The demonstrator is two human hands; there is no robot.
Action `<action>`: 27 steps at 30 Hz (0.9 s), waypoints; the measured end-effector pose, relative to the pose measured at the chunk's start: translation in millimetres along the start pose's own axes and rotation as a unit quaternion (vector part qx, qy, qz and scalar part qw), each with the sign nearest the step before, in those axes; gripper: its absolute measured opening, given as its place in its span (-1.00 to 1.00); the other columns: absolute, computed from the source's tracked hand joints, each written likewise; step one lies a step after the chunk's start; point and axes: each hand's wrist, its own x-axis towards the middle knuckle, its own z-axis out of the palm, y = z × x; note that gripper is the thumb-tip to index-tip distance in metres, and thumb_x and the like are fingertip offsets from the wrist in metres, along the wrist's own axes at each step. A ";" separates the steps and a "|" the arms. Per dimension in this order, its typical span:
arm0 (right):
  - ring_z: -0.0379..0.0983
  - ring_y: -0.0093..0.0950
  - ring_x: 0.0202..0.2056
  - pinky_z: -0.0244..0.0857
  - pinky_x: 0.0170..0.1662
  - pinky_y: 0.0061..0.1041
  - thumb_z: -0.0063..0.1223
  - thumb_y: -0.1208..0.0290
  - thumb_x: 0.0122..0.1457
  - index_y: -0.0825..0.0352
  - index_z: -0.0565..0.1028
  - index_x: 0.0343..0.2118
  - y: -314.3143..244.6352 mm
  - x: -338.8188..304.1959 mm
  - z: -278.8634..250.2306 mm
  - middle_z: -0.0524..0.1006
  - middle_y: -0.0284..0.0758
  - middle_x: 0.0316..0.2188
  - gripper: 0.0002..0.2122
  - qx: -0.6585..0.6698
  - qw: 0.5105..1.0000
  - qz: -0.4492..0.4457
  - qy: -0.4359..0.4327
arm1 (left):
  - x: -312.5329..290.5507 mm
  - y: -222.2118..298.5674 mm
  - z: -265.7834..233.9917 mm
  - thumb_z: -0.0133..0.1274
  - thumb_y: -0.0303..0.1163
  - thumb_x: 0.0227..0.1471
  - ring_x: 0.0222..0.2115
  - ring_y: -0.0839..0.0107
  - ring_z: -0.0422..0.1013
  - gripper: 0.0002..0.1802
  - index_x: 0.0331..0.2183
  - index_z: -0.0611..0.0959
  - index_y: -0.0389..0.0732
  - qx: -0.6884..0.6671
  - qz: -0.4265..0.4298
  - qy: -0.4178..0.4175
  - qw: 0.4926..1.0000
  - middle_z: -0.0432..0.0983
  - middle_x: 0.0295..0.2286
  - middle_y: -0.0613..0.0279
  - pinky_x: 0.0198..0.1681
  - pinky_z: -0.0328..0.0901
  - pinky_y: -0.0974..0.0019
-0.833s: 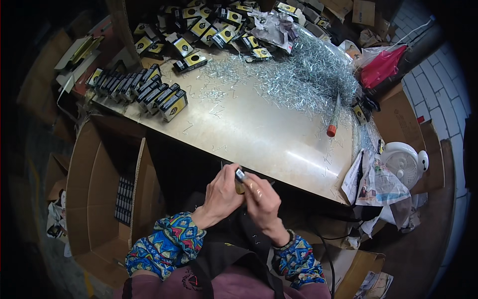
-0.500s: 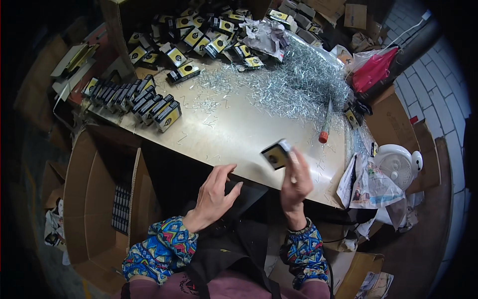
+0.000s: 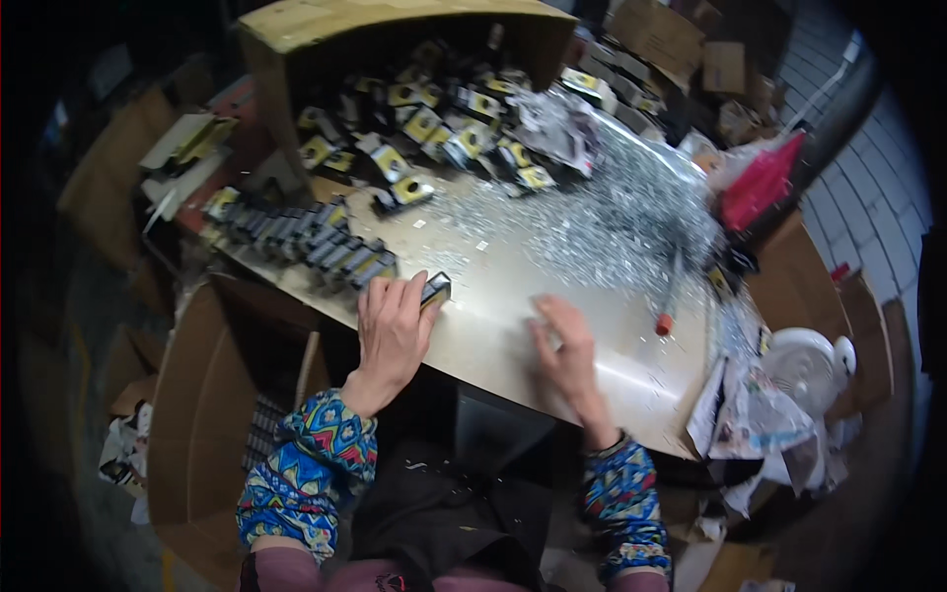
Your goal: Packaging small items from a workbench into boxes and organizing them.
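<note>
My left hand point(image 3: 392, 326) grips a small black and yellow box point(image 3: 435, 289) just above the near edge of the metal tabletop point(image 3: 493, 335). Close by on its left, rows of similar small boxes point(image 3: 340, 252) stand upright along the table's edge. My right hand point(image 3: 567, 345) is over the tabletop with nothing in it, fingers apart and a little blurred. Beyond it spreads a heap of thin bent metal wire pieces point(image 3: 612, 222), with a red-tipped tool point(image 3: 664, 324) at its near right side.
A large cardboard box point(image 3: 395, 22) on its side spills jumbled small boxes point(image 3: 424, 123) at the back. An open carton point(image 3: 202, 414) holding stacked boxes stands below left. A white fan point(image 3: 807, 370) and crumpled newspaper point(image 3: 764, 419) are at the right. A pink bag point(image 3: 760, 183) lies farther back.
The small box has passed from my right hand to my left, which has moved up and left over the table. My right hand has opened. The whole view has shifted slightly.
</note>
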 end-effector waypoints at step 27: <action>0.14 0.03 0.19 0.06 0.22 0.03 0.27 -0.04 0.03 0.26 0.46 0.13 131.8 85.7 0.3 0.22 0.09 0.23 -0.35 -0.263 0.952 0.146 0.050 | 157.6 5.6 12.1 0.25 -0.48 -0.26 -0.30 0.43 0.41 -0.06 0.21 0.27 -0.18 -0.289 -0.113 -0.185 0.933 0.43 -0.23 0.13 -0.27 0.38 0.37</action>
